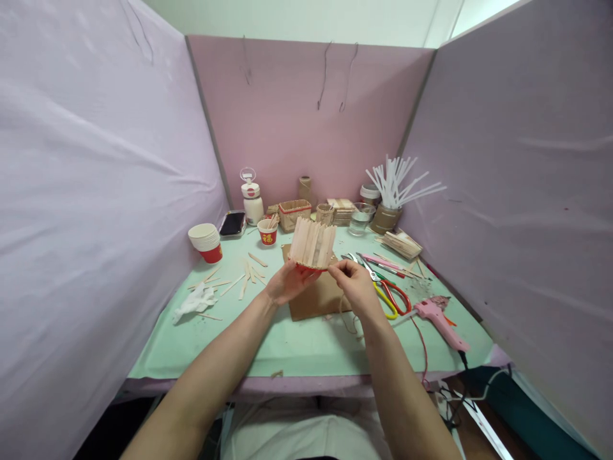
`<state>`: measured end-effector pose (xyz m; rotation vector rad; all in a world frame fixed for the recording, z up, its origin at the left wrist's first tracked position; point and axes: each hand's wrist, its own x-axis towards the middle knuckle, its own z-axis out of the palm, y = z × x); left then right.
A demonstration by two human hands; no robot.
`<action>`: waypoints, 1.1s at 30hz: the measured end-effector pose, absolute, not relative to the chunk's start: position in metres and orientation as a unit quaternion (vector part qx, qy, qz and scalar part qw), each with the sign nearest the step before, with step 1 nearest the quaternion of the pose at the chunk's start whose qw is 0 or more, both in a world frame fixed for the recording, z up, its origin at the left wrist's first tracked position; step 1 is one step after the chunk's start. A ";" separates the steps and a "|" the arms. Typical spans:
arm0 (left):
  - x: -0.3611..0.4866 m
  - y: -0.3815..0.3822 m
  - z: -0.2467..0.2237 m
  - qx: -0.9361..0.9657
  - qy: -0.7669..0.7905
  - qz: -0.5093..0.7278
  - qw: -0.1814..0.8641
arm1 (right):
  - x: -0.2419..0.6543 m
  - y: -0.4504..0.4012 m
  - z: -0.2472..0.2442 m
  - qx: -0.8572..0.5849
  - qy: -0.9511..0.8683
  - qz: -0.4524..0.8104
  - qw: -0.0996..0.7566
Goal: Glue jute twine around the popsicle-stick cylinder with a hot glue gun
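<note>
One craft-stick piece point(313, 243) stands above the left hand point(291, 281), grip closed under its base; the right hand point(350, 281) pinches at its right corner.

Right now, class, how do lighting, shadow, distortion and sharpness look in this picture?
Head view: brightest toward the top right; soft shadow toward the upper right of the pink back panel; side walls splaying outward, probably wide-lens distortion; stick-covered piece without obvious motion blur.

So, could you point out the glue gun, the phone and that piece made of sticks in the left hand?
Glue gun point(439, 322): head view, on its pink body.
Phone point(233, 223): head view, on its dark screen.
Stick piece point(313, 243): head view, on its pale upright sticks.
</note>
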<state>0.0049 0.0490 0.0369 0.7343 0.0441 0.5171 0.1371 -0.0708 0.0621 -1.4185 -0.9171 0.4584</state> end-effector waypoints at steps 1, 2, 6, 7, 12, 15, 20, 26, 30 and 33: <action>0.005 0.049 0.037 0.349 0.029 0.250 0.902 | 0.139 -0.069 0.061 -0.615 -0.401 0.216 0.644; 0.005 0.049 0.037 0.344 0.036 0.251 0.904 | 0.140 -0.067 0.060 -0.611 -0.398 0.226 0.646; 0.005 0.050 0.036 0.328 0.053 0.246 0.911 | 0.141 -0.063 0.058 -0.605 -0.390 0.235 0.653; 0.005 0.050 0.036 0.326 0.054 0.243 0.912 | 0.141 -0.062 0.058 -0.602 -0.387 0.234 0.659; 0.007 0.048 0.037 0.322 0.061 0.211 0.921 | 0.139 -0.056 0.051 -0.541 -0.369 0.254 0.712; 0.009 0.047 0.037 0.327 0.076 0.207 0.919 | 0.139 -0.053 0.045 -0.532 -0.363 0.266 0.717; 0.016 0.048 0.032 0.362 0.124 0.316 0.868 | 0.139 -0.050 0.036 -0.533 -0.338 0.249 0.735; 0.021 0.048 0.022 0.387 0.176 0.346 0.836 | 0.140 -0.049 0.031 -0.550 -0.312 0.232 0.739; 0.022 0.047 0.019 0.423 0.185 0.337 0.820 | 0.138 -0.051 0.031 -0.559 -0.329 0.225 0.727; 0.022 0.046 0.020 0.444 0.192 0.349 0.803 | 0.135 -0.052 0.031 -0.568 -0.340 0.221 0.717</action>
